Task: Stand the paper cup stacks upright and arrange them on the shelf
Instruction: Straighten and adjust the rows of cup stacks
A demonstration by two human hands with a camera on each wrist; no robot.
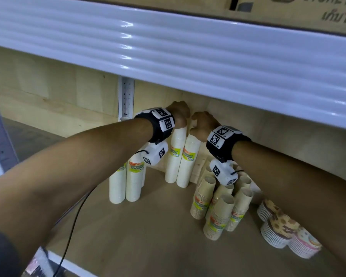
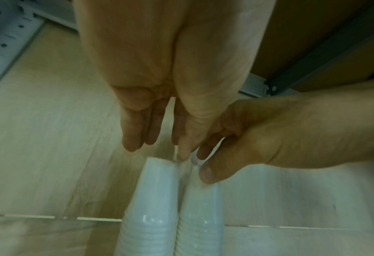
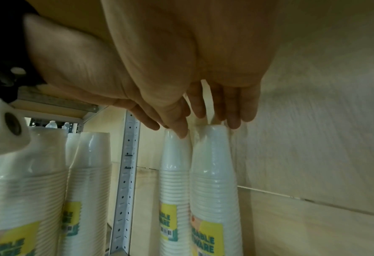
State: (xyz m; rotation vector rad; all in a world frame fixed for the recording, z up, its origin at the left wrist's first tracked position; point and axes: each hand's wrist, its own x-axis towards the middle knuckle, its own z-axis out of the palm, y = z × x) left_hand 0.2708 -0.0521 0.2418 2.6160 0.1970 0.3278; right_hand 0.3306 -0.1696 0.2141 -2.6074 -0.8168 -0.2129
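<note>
1. Two tall white cup stacks stand upright, touching each other, at the back edge of the wooden shelf against the back panel.
2. The left hand reaches over the left stack of this pair; its fingers hang straight and relaxed, fingertips at the stack's top, gripping nothing.
3. The right hand is over the right stack; its fingers point down, fingertips touching the top without closing round it.
4. Two more white stacks stand upright to the left, nearer the front edge.
5. Shorter cream cup stacks stand on the right, with patterned paper plates beside them at the right edge.
</note>
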